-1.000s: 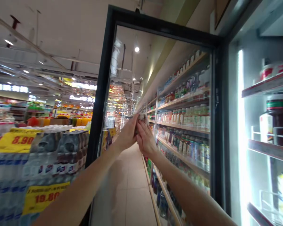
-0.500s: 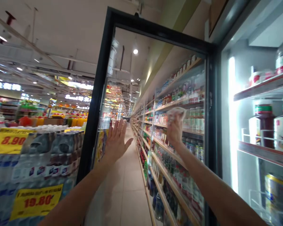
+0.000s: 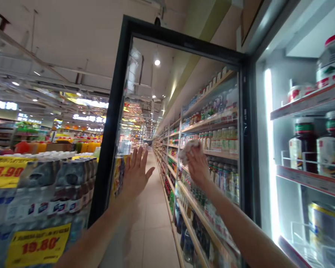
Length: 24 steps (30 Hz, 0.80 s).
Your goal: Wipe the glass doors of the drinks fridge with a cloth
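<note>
A glass door (image 3: 156,85) in a black frame (image 3: 111,111) stands swung out from a lit fridge. My left hand (image 3: 135,175) lies flat against the glass near its left side, fingers spread and nothing in them. Farther right, my right hand (image 3: 198,165) presses a crumpled whitish cloth (image 3: 187,150) to the same pane. Motion blurs the cloth and the fingertips, and part of the cloth is covered by the hand. Through or in the glass show long shelves of bottles and a tiled aisle.
At right, the fridge shelves (image 3: 309,104) hold dark bottles with green-banded caps (image 3: 304,145) and a large can (image 3: 326,230). Shrink-wrapped bottle packs (image 3: 44,201) with yellow price signs (image 3: 37,243) are stacked at left, close to the door's edge.
My right hand has moved left and down across the glass with the cloth. My left hand stays on the pane, and the view has shifted slightly.
</note>
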Tool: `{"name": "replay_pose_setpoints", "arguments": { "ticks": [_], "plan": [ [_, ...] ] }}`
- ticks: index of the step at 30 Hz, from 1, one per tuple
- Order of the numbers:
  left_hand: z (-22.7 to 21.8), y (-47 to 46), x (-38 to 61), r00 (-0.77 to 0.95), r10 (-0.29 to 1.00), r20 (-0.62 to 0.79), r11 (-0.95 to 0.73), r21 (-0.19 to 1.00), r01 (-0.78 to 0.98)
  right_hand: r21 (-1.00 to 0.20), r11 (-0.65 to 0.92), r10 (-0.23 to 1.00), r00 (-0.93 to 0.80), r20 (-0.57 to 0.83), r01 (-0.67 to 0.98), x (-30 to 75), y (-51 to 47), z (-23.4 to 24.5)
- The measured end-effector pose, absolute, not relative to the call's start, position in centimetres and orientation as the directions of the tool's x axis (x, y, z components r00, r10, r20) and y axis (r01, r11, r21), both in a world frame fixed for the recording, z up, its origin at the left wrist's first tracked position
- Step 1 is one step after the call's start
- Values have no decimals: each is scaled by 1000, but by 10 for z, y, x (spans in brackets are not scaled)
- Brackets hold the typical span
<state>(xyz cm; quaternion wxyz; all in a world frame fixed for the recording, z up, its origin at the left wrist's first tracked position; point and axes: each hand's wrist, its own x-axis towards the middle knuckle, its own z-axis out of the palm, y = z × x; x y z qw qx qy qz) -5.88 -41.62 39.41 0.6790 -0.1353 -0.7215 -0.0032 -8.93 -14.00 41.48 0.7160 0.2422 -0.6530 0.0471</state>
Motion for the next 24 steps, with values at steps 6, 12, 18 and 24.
{"name": "replay_pose_setpoints", "arguments": {
  "ticks": [6, 12, 18, 24],
  "plan": [
    [367, -406, -53, -65, 144, 987, 977, -132, 167, 5, 877, 109, 208, 972, -480, -89, -130, 400],
    [367, -404, -51, -107, 120, 987, 984, -104, 146, -114, 845, 242, 184, 953, -522, -85, -131, 398],
    [364, -403, -52, -150, 117, 982, 979, -88, 186, 38, 912, -29, 29, 999, -409, -78, -186, 372],
    [365, -403, -52, -177, 115, 977, 974, -77, 211, -105, 945, 108, -9, 994, -310, -83, -154, 346]
  ]
}}
